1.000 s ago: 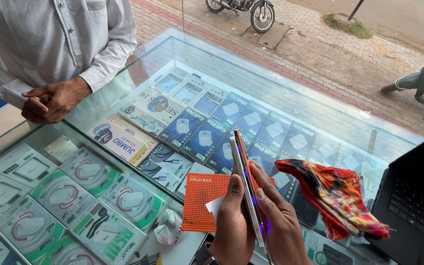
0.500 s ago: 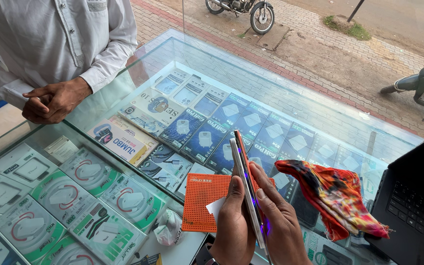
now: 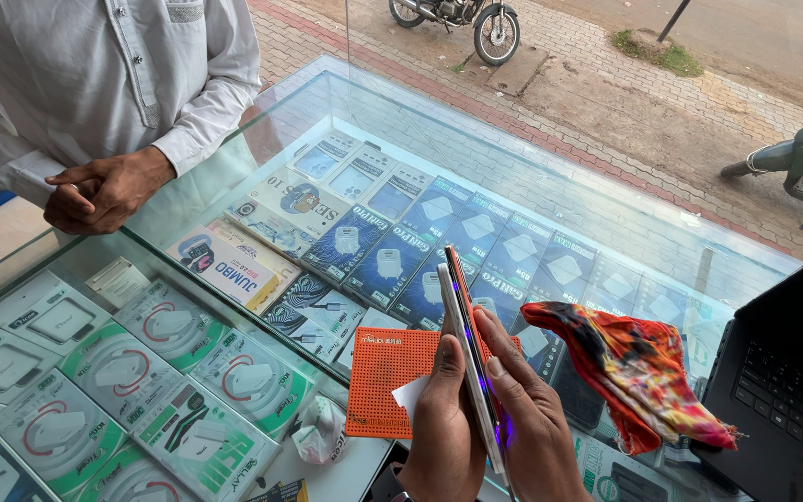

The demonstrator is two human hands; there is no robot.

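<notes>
1. Head view, the only one. Two hands of the wearer, low centre: left hand (image 3: 443, 423) and right hand (image 3: 536, 428), both clamped on one phone (image 3: 465, 358) held edge-on and upright between them. Left fingers curl around the pale back side, right fingers (image 3: 494, 349) are pressed along the orange-edged side. Violet glow on the phone's lower edge.
2. The phone sits above the near part of the glass counter (image 3: 550, 200), touching nothing but the hands.
3. One orange perforated mat (image 3: 385, 376) lies flat on the glass just left of the left hand, with a small white slip (image 3: 411, 395) at its right edge, partly behind the thumb.
4. One multicoloured cloth (image 3: 634, 372), crumpled, just right of the right hand; whether it touches the hand I cannot tell.
5. One black laptop (image 3: 783, 390) at the right edge of the frame, cut off by it.
6. One crumpled clear wrapper (image 3: 320, 432) on the glass left of the mat.
7. Under the glass: about nine dark blue charger boxes (image 3: 392, 265) in rows, and roughly seven green-white boxes (image 3: 234, 381) at lower left; exact counts are unclear at the edges.
8. One other person in a white shirt (image 3: 95, 65) at the far left side, their two hands clasped (image 3: 104, 191) at the counter's edge, well apart from the phone.
9. Open room: bare glass between the mat and the clasped hands; the right side is crowded by cloth and laptop.
10. Outside: one motorbike (image 3: 462, 19) at top, one scooter (image 3: 796, 163) at right.
</notes>
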